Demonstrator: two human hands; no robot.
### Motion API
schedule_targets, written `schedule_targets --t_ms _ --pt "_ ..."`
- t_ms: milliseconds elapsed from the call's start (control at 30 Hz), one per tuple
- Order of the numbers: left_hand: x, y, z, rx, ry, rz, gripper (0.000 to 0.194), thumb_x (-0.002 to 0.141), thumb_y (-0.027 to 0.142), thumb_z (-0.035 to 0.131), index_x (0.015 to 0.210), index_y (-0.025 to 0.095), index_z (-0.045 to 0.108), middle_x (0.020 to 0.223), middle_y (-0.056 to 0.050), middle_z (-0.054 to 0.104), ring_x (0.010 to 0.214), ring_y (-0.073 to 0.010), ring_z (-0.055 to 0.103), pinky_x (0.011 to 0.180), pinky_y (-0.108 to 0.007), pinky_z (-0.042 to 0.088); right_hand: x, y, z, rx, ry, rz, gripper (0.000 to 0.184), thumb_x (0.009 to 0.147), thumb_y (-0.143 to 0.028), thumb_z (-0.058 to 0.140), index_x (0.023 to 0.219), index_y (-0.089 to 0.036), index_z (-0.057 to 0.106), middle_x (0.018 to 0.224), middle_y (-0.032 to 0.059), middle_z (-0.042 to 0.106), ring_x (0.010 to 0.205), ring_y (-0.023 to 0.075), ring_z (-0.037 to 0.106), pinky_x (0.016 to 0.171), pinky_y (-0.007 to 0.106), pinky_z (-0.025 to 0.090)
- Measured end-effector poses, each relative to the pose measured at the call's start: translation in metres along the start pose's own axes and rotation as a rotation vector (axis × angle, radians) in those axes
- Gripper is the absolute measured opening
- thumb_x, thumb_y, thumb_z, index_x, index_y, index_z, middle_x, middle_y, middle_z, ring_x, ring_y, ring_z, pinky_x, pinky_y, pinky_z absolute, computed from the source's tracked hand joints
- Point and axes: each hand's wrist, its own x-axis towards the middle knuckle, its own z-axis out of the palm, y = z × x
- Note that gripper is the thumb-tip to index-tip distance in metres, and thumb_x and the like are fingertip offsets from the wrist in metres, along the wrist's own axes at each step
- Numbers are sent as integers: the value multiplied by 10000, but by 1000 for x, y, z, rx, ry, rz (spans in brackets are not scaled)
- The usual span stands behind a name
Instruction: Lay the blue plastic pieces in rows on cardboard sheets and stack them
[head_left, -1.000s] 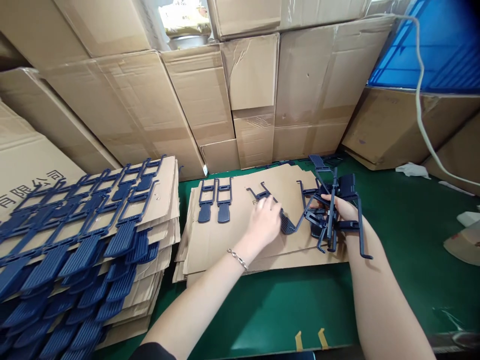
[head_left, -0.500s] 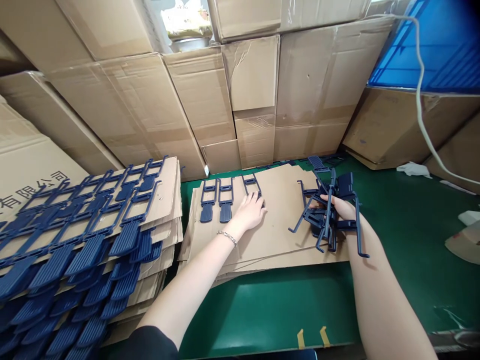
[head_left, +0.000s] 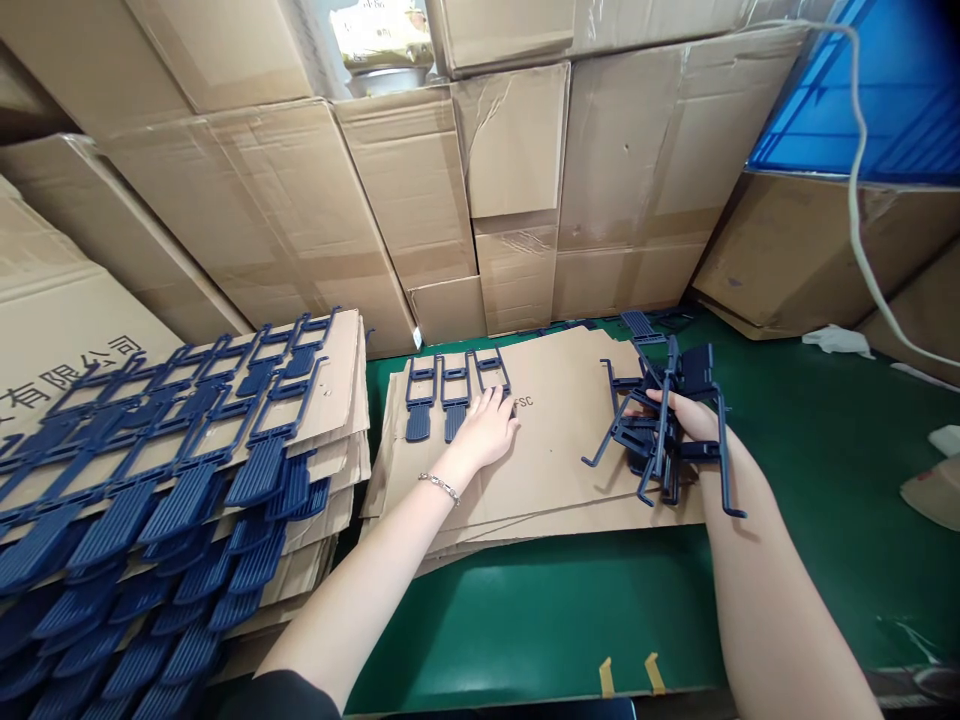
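Observation:
My left hand (head_left: 486, 430) is over the cardboard sheet (head_left: 547, 480), its fingers closed on the lower end of a dark blue plastic frame (head_left: 493, 368). That frame lies flat, and its lower part is hidden under my fingers. To its left lie two similar frames, a near one (head_left: 455, 390) and a farther one (head_left: 421, 395), each with a ribbed flap toward me. On the right, my right hand (head_left: 694, 425) grips a tangled bunch of dark blue plastic frames (head_left: 660, 430) above the sheet's right end. Their legs stick out in several directions.
A tall stack of cardboard layers with dark blue frames (head_left: 255, 475) stands at the left. Cardboard boxes (head_left: 630, 180) wall off the back of the green table (head_left: 525, 620). More loose blue parts (head_left: 641, 325) lie behind the bunch. A white cable (head_left: 855, 180) hangs at the right.
My left hand has moved left with the third frame, bringing it close beside the other two. Printed letters on the sheet are now uncovered. My right hand keeps its hold on the bunch.

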Motion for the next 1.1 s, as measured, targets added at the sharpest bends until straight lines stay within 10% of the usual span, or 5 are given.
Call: schedule_targets --t_ms 333,700,1100 --pt "-14 14 -10 46 52 51 442 872 244 267 1253 63 397 1402 -174 277 1313 -278 175 1072 -456 141 1 0 1 -9 1 15 186 843 -207 427 971 -124 531 680 78 649 476 191 584 388 289 478" --pt "-19 103 -6 -182 56 427 463 873 398 303 1280 182 345 1376 -92 345 1270 -252 269 1019 -517 247 8 3 -4 33 -208 70 235 848 -167 387 961 -133 591 724 60 656 617 156 624 533 225 521" --pt "4 133 1 -135 112 296 611 659 681 471 1051 216 535 994 -91 490 925 -266 476 787 -382 384 -10 -3 -2 72 -157 107 172 832 -209 443 824 -131 596 701 49 645 539 116 593 481 185 491"
